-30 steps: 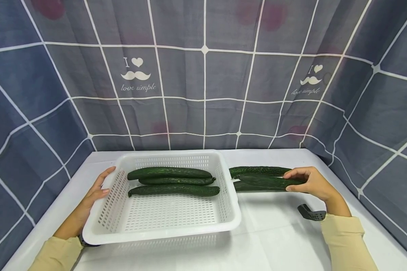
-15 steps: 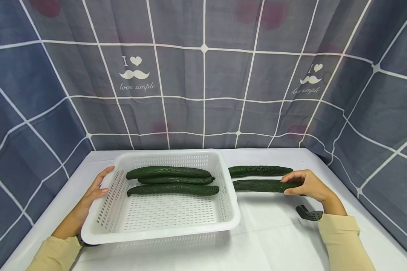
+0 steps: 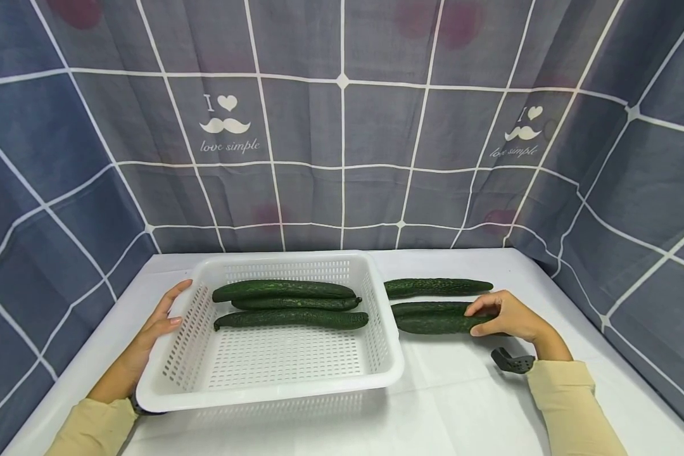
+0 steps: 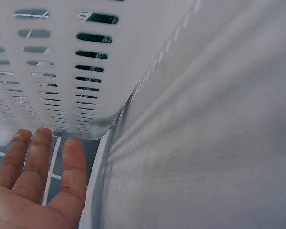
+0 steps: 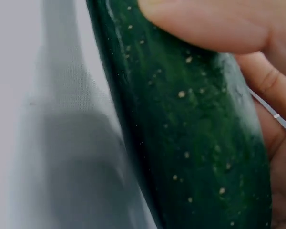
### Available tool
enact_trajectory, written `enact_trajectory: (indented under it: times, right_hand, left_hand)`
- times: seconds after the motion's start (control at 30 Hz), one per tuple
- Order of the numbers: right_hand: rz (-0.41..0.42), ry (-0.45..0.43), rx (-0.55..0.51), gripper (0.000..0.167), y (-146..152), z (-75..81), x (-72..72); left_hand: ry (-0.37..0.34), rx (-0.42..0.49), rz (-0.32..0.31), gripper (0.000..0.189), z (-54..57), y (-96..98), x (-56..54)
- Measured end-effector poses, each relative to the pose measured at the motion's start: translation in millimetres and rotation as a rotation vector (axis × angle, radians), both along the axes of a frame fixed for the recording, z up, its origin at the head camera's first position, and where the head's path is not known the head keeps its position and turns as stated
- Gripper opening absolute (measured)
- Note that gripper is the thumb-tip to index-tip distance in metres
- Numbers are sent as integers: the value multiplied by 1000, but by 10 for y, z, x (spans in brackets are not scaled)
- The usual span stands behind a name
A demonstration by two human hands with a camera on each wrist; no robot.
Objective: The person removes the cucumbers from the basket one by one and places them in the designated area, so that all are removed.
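My right hand (image 3: 510, 320) grips the right end of a dark green cucumber (image 3: 433, 325) beside the basket. In the right wrist view, the thumb lies along that cucumber (image 5: 190, 124), with fingers round its far side. Directly behind it is a second cucumber (image 3: 424, 308), partly hidden, and farther back a third cucumber (image 3: 439, 287). My left hand (image 3: 148, 342) is at the left side of the white perforated basket (image 3: 273, 399), fingers extended at its wall. The left wrist view shows these straight fingers (image 4: 74, 164) close to the slotted wall. Three cucumbers (image 3: 291, 318) lie lengthwise inside the basket.
A white cloth (image 3: 450, 405) covers the table. Dark blue-grey checked curtains (image 3: 376, 133) rise behind it and on both sides. The basket's right wall overlaps the left ends of the outside cucumbers in the head view. A black band piece (image 3: 513, 361) sits by my right wrist.
My right hand has come nearer and slightly left with its cucumber, baring another cucumber just behind it. The left hand and basket have stayed almost in place.
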State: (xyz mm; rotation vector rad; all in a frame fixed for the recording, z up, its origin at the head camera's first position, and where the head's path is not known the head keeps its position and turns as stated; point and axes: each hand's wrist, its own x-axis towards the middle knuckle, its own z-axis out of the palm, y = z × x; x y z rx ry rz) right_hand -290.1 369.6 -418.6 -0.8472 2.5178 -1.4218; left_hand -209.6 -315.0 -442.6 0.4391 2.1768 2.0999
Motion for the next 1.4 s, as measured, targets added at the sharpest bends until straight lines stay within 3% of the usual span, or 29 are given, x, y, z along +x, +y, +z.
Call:
enact_trajectory:
  times: [0.3,0.63,0.83,1.23,1.4]
  right_hand:
    - [35,-39,16,27,-57,-95,-54]
    - [-4,-18,-5,27,-98,-161,-64]
    - [-101,31,28,27,-148,-158,-59]
    - [-309,195,201,29,-260,-162,-76]
    - [-346,261,281,28,-343,-131,-62]
  left_hand:
    - [-21,-14,12,68,-8,-13,-12]
    - [-13,-3,-1,69,-10,-12,-25]
    - [-15,14,-3,69,-20,-14,-28]
    - [-43,-28,1,68,7,-26,-8]
    - [-44,-24,3,66,-6,-41,-20]
